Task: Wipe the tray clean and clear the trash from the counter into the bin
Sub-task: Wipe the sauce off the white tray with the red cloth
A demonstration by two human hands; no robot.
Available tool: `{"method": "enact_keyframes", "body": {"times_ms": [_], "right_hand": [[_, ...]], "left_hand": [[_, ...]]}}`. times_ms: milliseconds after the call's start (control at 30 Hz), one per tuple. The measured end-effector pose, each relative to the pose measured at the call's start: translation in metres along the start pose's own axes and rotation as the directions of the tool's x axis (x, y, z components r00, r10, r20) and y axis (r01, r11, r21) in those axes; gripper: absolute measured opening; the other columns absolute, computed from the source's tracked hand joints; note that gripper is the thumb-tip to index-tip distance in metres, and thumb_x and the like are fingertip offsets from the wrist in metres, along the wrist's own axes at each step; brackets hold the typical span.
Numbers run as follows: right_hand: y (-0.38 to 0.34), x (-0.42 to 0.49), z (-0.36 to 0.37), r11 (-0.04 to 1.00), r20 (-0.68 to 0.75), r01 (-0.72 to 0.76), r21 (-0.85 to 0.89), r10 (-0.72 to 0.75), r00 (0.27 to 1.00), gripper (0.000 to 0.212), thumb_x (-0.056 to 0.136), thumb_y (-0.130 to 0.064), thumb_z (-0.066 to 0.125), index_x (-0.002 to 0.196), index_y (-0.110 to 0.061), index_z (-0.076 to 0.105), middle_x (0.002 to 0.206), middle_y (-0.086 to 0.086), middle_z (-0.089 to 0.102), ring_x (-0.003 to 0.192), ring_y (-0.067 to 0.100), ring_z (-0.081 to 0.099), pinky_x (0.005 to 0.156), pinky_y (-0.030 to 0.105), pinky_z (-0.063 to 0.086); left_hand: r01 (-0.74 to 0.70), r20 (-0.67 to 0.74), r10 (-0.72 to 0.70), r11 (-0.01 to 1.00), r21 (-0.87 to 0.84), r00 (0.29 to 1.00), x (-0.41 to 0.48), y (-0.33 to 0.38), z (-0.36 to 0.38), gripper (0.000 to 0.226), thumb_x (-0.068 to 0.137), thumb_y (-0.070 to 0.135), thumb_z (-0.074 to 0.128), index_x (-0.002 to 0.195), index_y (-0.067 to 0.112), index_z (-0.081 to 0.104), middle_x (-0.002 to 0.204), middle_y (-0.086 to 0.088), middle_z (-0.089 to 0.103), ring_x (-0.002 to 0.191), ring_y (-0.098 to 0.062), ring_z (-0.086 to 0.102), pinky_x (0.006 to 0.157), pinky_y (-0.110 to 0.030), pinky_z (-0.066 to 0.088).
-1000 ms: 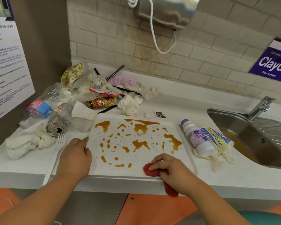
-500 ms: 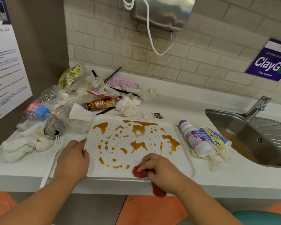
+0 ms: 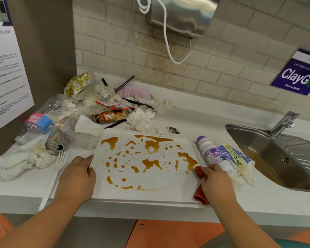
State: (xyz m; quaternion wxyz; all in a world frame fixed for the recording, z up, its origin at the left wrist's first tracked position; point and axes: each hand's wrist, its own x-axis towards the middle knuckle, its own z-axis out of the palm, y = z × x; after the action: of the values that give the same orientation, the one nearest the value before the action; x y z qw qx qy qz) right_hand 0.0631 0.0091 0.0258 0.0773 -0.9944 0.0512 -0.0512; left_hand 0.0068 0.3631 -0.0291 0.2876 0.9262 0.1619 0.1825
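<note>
Right hand [image 3: 217,181] fingers [image 3: 207,170] gripping cloth [image 3: 200,196], left hand [image 3: 77,175] on tray [image 3: 150,196]

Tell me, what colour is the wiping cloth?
Red. The cloth shows best in the head view, in the right hand.

Open room lies over the tray [image 3: 150,194] between the left hand [image 3: 77,176] on its left rim and the right hand [image 3: 217,181] gripping a red cloth [image 3: 200,195] at its right rim, and on the counter [image 3: 204,119] behind it toward the sink [image 3: 268,145]. A trash heap [image 3: 97,101], a can [image 3: 55,146] and a fork [image 3: 61,158] crowd the tray's left and far-left sides; a white bottle [image 3: 207,147] lies in the strip between right rim and sink.
</note>
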Motion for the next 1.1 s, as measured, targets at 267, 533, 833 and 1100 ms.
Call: {"method": "enact_keyframes", "body": {"times_ms": [267, 533, 833, 1100], "right_hand": [[-0.017, 0.015, 0.007, 0.994, 0.056, 0.018, -0.11, -0.012, 0.998, 0.033, 0.097, -0.021, 0.04, 0.125, -0.025, 0.056, 0.123, 0.003, 0.043, 0.099, 0.022, 0.056, 0.085, 0.03, 0.049], [-0.031, 0.019, 0.012, 0.984, 0.157, 0.15, -0.093, -0.134, 0.978, 0.034, 0.097, -0.021, 0.041, 0.128, -0.022, 0.054, 0.125, 0.003, 0.042, 0.102, 0.02, 0.055, 0.091, 0.026, 0.045], [-0.026, 0.017, 0.018, 0.978, 0.176, 0.208, 0.028, -0.21, 0.962, 0.039, 0.096, -0.022, 0.045, 0.134, -0.024, 0.052, 0.131, -0.001, 0.041, 0.108, 0.018, 0.053, 0.095, 0.023, 0.04], [-0.038, 0.018, 0.027, 0.975, 0.135, 0.183, 0.13, -0.2, 0.97, 0.038, 0.096, -0.02, 0.045, 0.134, -0.021, 0.052, 0.116, -0.005, 0.044, 0.093, 0.011, 0.05, 0.089, 0.016, 0.037]], "left_hand": [[0.011, 0.0, -0.011, 1.0, -0.005, 1.0, 0.0, -0.001, 0.0, 0.04, 0.09, 0.009, 0.048, 0.128, 0.017, 0.057, 0.097, -0.007, 0.057, 0.079, -0.014, 0.042, 0.07, -0.028, 0.038], [0.012, 0.007, -0.012, 1.0, 0.013, 1.0, 0.0, 0.003, -0.001, 0.04, 0.09, 0.01, 0.049, 0.128, 0.016, 0.057, 0.096, -0.007, 0.057, 0.079, -0.014, 0.045, 0.07, -0.027, 0.036], [0.025, 0.024, -0.025, 0.999, 0.031, 0.999, -0.001, 0.005, -0.004, 0.039, 0.09, 0.01, 0.049, 0.127, 0.017, 0.057, 0.097, -0.008, 0.058, 0.087, -0.025, 0.057, 0.07, -0.027, 0.037], [0.011, 0.009, -0.011, 1.0, 0.029, 1.0, 0.0, 0.003, -0.002, 0.039, 0.09, 0.011, 0.049, 0.127, 0.018, 0.058, 0.095, -0.006, 0.057, 0.078, -0.013, 0.043, 0.069, -0.027, 0.035]]}}
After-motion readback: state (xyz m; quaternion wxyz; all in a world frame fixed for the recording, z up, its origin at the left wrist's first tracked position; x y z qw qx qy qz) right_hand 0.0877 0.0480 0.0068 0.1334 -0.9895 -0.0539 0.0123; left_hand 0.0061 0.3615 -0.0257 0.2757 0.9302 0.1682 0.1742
